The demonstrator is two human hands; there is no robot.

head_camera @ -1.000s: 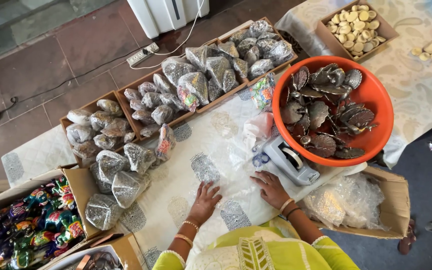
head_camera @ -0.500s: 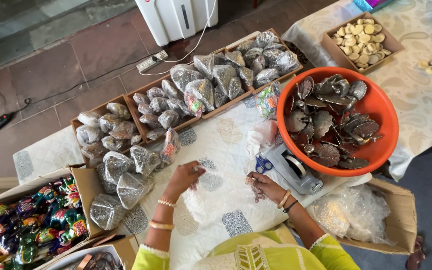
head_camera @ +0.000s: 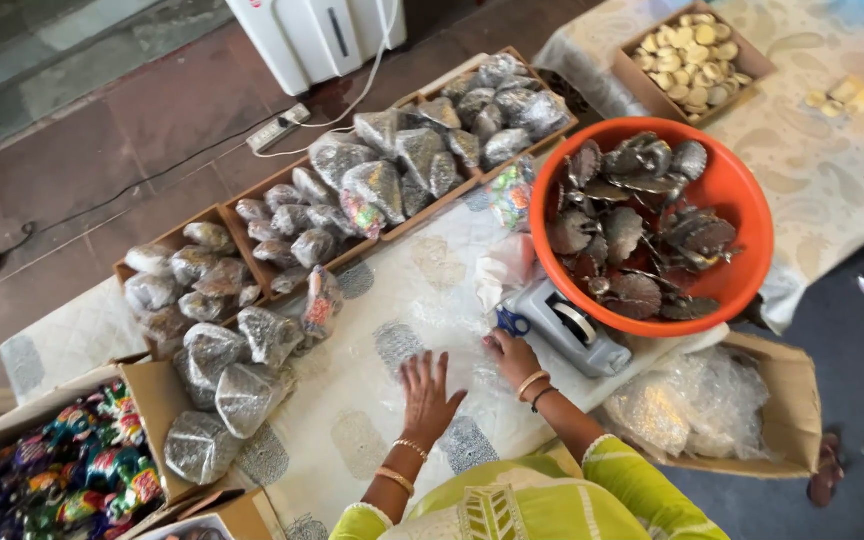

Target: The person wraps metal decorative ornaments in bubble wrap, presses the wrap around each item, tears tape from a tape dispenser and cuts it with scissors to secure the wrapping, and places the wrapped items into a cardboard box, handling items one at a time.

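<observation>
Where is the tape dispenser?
In the head view, the grey tape dispenser sits on the table just right of the right hand, against the orange basin.

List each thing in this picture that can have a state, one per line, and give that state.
Left hand: open, flat on the clear plastic sheet.
Right hand: open, resting on the sheet beside the tape dispenser.
Orange tub: filled with shell-shaped dishes.
Wooden trays: full of wrapped packets.
Cardboard box at right: open, holding clear plastic.
Box of round pieces: open, full.
</observation>
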